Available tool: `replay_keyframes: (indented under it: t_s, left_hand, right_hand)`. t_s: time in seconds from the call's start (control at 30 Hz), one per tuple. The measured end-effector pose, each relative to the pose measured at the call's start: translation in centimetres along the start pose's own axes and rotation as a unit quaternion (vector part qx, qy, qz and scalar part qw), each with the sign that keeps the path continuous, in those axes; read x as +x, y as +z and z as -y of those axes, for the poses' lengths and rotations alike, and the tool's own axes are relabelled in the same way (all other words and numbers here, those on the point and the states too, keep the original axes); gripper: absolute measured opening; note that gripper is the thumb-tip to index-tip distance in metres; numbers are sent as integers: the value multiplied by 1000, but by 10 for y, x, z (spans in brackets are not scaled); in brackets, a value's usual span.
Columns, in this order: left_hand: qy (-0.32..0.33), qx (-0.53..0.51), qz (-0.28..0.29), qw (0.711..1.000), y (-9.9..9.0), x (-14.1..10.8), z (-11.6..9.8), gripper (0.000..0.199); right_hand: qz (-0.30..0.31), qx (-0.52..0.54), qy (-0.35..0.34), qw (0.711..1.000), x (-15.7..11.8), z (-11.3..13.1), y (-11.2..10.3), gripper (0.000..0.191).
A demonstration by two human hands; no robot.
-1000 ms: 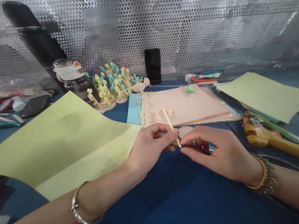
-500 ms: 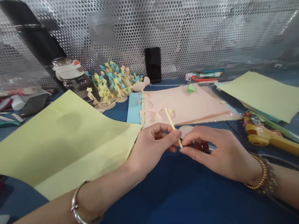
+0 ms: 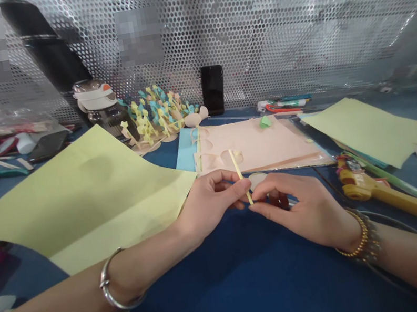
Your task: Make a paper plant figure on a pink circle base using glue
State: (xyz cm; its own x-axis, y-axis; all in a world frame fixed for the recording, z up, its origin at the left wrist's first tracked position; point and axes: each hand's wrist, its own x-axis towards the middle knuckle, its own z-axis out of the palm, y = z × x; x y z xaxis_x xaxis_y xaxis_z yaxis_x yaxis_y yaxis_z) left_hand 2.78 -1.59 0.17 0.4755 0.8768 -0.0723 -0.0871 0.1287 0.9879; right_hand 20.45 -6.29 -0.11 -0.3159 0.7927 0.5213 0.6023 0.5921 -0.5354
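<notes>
A thin, pale yellow paper stick (image 3: 236, 163) stands tilted between my two hands. My left hand (image 3: 217, 197) pinches it around its middle between thumb and fingers. At its lower end, the thumb and fingertips of my right hand (image 3: 299, 205) close on it. Just behind the fingers lies a pale paper disc (image 3: 258, 179), partly covered. Beyond it are pink paper sheets (image 3: 245, 139) with rounded cut-outs along their left side. A large yellow-green paper sheet (image 3: 91, 197) lies beside my left forearm.
A yellow glue gun (image 3: 392, 200) with a cord lies at the right, near a yellow-green paper stack (image 3: 379, 127). Behind stand a bottle (image 3: 105, 109), small paper flowers or stars on sticks (image 3: 161, 110) and a black phone (image 3: 214, 90). A perforated metal panel (image 3: 251, 26) closes the back.
Almost nothing differs. Both hands keep the same pinch on the paper stick, and the whole view has shifted very slightly.
</notes>
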Motion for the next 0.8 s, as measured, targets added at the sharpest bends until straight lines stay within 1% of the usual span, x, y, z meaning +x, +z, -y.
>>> replay_keyframes:
  t_s: [0.3,0.43,0.8]
  left_hand:
    - [1,11,8,1000,0,0,0,20]
    - [-1,10,5,1000,-1,-1,0,20]
    - [-7,19,-5,1000,0,0,-1,20]
  right_hand:
    - [17,19,33,999,0,0,1,7]
    - [28,18,31,999,0,0,1,8]
    - [21,14,21,999,-1,2,-1,5]
